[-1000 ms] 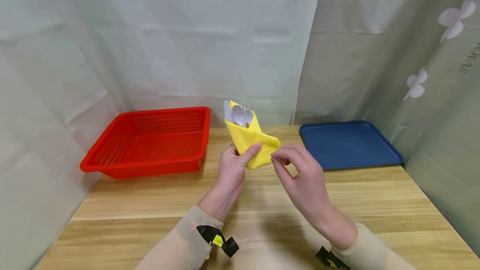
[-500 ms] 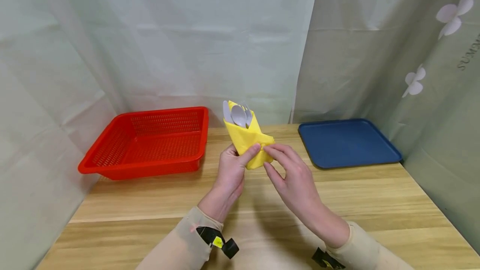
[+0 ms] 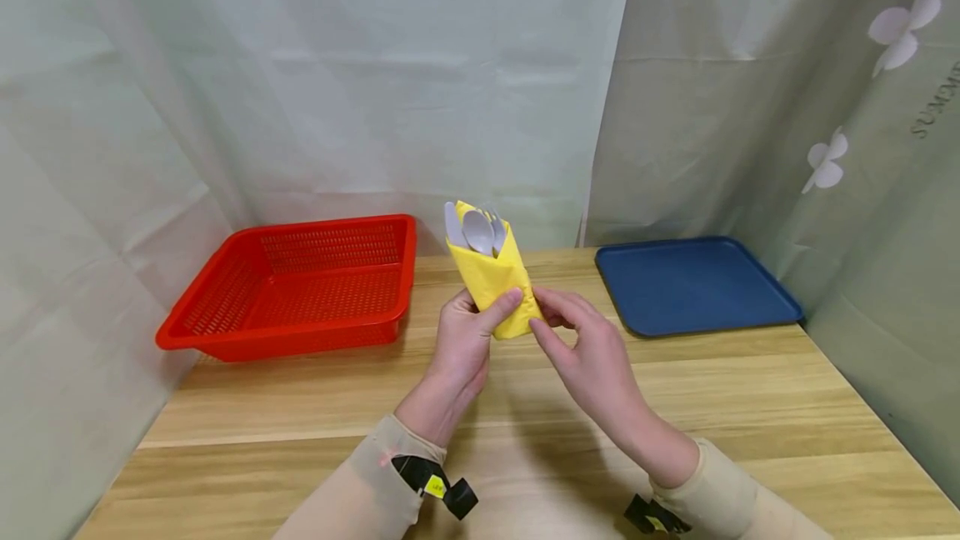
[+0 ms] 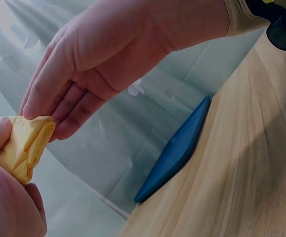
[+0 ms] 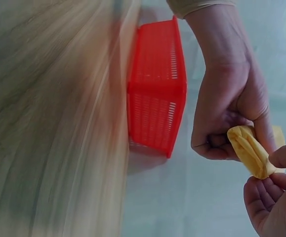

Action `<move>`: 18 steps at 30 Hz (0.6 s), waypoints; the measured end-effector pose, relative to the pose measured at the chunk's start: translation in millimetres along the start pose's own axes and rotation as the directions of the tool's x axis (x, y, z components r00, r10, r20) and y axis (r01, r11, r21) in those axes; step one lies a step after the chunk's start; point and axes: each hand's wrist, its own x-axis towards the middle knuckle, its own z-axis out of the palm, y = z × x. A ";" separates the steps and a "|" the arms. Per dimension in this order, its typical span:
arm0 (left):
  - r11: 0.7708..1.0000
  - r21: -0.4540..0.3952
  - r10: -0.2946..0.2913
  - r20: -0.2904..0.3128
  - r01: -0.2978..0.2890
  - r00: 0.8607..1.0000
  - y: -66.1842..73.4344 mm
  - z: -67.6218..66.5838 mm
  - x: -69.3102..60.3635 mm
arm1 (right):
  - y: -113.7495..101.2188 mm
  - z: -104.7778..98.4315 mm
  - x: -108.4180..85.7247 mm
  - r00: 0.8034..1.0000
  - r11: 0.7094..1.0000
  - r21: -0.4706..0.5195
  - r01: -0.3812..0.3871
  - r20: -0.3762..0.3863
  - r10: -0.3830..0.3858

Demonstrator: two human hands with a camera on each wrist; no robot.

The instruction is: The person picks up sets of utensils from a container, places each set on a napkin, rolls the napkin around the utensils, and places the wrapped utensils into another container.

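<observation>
A yellow napkin (image 3: pixel 491 277) is folded into a narrow pouch around a light grey knife (image 3: pixel 453 225), a spoon (image 3: pixel 477 232) and a fork (image 3: pixel 497 227), whose upper ends stick out of its top. My left hand (image 3: pixel 461 340) holds the pouch low down, thumb across its front. At the lower right edge, my right hand (image 3: pixel 592 348) pinches the napkin between thumb and fingers. The folded layers of the napkin's end (image 5: pixel 251 150) show in the right wrist view, between both hands. The cutlery handles are hidden inside the napkin.
On the left of the wooden table (image 3: pixel 525 457) stands a red perforated plastic basket (image 3: pixel 300 332). A flat blue tray (image 3: pixel 697 286) lies at the back right. Pale curtains (image 3: pixel 420 90) hang behind the table and at both sides.
The loose right flap of the napkin, sticking out earlier, is now folded in against the pouch. My right hand has moved left with it. My left hand has stayed in place.
</observation>
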 end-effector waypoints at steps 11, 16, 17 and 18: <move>1.000 0.002 -0.002 0.037 0.001 0.999 -2.0 0.7 -1.4 | 0.2 -2.3 5.6 0.980 0.967 0.162 -0.196 0.064 0.188; 1.000 0.025 -0.018 0.054 0.017 0.998 -2.8 -0.2 -1.1 | 1.2 -3.3 7.3 0.961 0.943 0.197 -0.268 0.117 0.249; 0.999 0.031 -0.019 0.058 0.018 0.998 -3.0 -0.5 -0.9 | 1.6 -3.5 7.6 0.960 0.940 0.207 -0.272 0.126 0.251; 0.999 0.034 -0.022 0.061 0.020 0.998 -3.1 -0.5 -0.8 | 2.0 -3.8 7.8 0.959 0.936 0.218 -0.276 0.134 0.251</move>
